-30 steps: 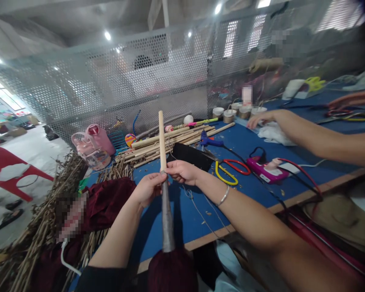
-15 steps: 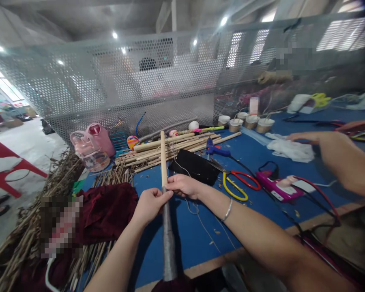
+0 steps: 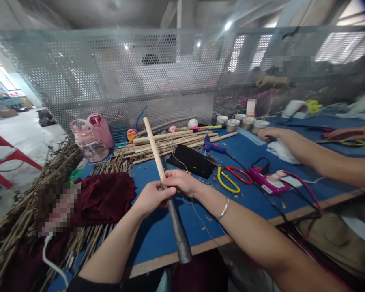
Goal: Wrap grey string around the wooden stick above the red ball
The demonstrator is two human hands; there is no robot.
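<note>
A pale wooden stick [image 3: 154,149] joins a dark grey tapered tube [image 3: 177,229], and both my hands close on the place where they meet. My left hand [image 3: 154,196] wraps it from the left, thumb laid across the top. From the right, the fingers of my right hand [image 3: 180,182] pinch it just above that thumb. The stick points away and slightly left; the tube's wide end reaches past the table's near edge. A thin string [image 3: 197,213] trails below my right hand. Just beyond lie a black cloth [image 3: 192,161] and scissors [image 3: 232,178] with yellow and red handles.
Wooden sticks [image 3: 182,142] lie across the blue table [image 3: 255,211], near a blue glue gun [image 3: 212,146]. A purple power strip [image 3: 267,180] with cords sits right. Dark red cloth [image 3: 106,198] and dried stalks [image 3: 21,227] lie left. A co-worker's arm [image 3: 316,156] reaches in from the right.
The stick and tube have swung: the stick's far end went left, the tube's near end right. My hands still grip the joint. The co-worker's hand moved from the white cloth toward the cups.
</note>
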